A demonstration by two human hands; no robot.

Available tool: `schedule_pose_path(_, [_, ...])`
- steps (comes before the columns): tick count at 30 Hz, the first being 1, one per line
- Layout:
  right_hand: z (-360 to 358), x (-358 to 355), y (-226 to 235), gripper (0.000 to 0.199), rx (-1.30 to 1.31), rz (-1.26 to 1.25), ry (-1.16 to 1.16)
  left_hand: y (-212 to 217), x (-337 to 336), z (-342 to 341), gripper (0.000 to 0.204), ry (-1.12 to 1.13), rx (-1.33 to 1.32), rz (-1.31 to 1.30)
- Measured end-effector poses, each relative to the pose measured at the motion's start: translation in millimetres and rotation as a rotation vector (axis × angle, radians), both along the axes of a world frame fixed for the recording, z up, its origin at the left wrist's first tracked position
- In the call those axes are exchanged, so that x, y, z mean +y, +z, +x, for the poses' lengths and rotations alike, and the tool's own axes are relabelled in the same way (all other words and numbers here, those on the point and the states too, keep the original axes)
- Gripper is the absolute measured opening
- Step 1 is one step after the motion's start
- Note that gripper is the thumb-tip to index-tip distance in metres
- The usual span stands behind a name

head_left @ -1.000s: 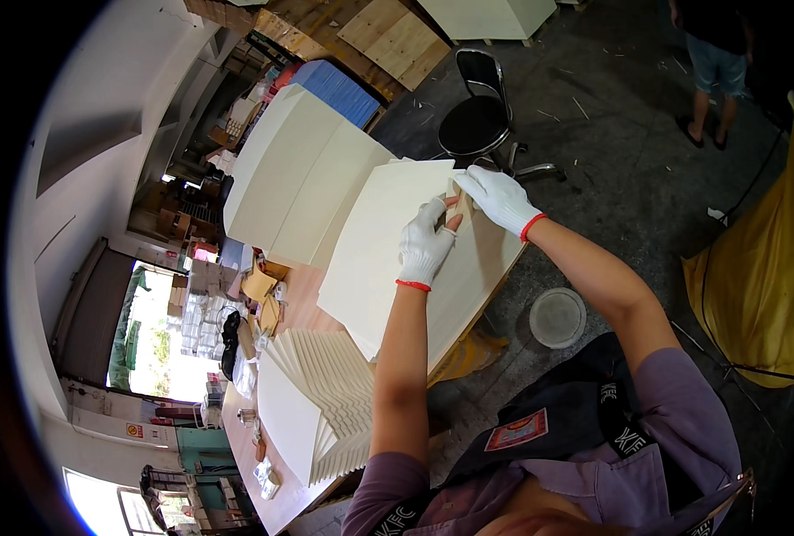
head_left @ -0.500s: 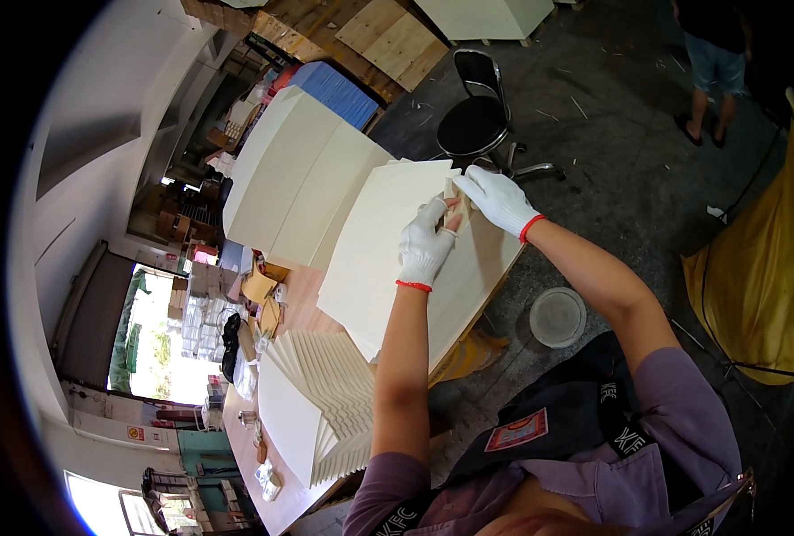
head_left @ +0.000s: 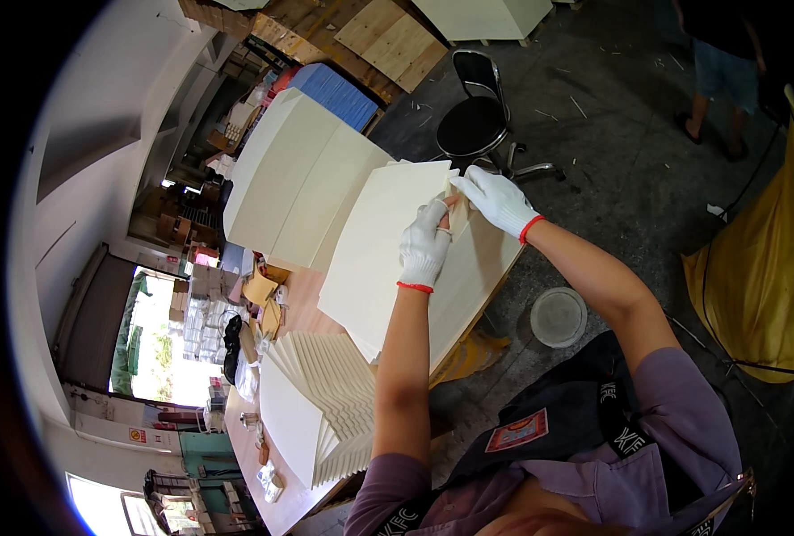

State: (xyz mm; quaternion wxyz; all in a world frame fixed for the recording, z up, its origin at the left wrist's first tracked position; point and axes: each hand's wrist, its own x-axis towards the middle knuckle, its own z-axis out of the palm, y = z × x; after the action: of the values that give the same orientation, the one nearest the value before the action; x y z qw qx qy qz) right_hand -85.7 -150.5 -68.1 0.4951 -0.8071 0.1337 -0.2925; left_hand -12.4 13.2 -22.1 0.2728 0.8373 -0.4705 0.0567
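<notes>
A stack of large cream-white cardboard sheets (head_left: 383, 241) lies on the table in front of me. Both hands wear white knit gloves with red cuffs. My left hand (head_left: 425, 246) is closed on the edge of the upper sheets, its bare fingertips showing past the glove. Just to its right, my right hand (head_left: 497, 198) pinches the far right corner of the same sheets. Part of the edge between the hands is hidden by my fingers. Nearer me, to the left, sits a fanned pile of folded white sheets (head_left: 312, 393).
Taller cream boards (head_left: 298, 170) stand beyond the stack. A black chair (head_left: 474, 121) is past the table, and a round lidded bucket (head_left: 558, 317) stands on the floor at right. A yellow cloth (head_left: 754, 277) hangs farther right. Another person (head_left: 723, 71) is at the far right.
My left fingers have curled in slightly at the sheets' edge; the right hand has barely moved. The person at the far right has shifted a little.
</notes>
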Motion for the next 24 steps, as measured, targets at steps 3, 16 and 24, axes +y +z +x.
schedule_pose_path(3, [-1,-1,-1,0.039,-0.005,0.017,0.009,1,0,0,0.03,-0.006,0.039,0.048])
schedule_pose_path(16, [-1,0,1,0.041,0.016,0.048,0.002,4,0,-2,0.034,0.003,0.011,0.064])
schedule_pose_path(24, [-8,-4,7,0.041,0.024,-0.037,-0.017,0,0,-3,0.046,-0.089,-0.207,0.035])
